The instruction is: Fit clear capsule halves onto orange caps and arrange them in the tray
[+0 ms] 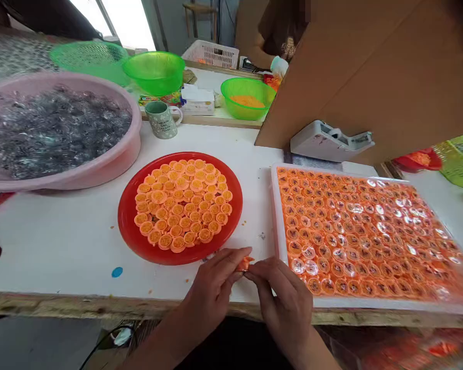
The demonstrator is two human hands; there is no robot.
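Observation:
My left hand (216, 280) and my right hand (281, 295) meet above the table's front edge. Between their pinched fingertips is a small orange plastic piece (244, 264), mostly hidden by the fingers. Just beyond my left hand lies a red round tray (129, 231) bearing many round orange pieces (185, 205) with yellowish centres. To the right of my right hand stands a white rectangular tray (277, 221), filled with rows of similar orange pieces (355, 231) under shiny clear covers.
A pink basin (133, 139) of clear plastic parts stands at the left. Behind are a mug (162, 121), green bowls (154, 74), a tape dispenser (327, 141) and an upright cardboard sheet (370, 72). A blue disc (117, 272) lies near the front edge. Another person's arm (260, 51) shows behind.

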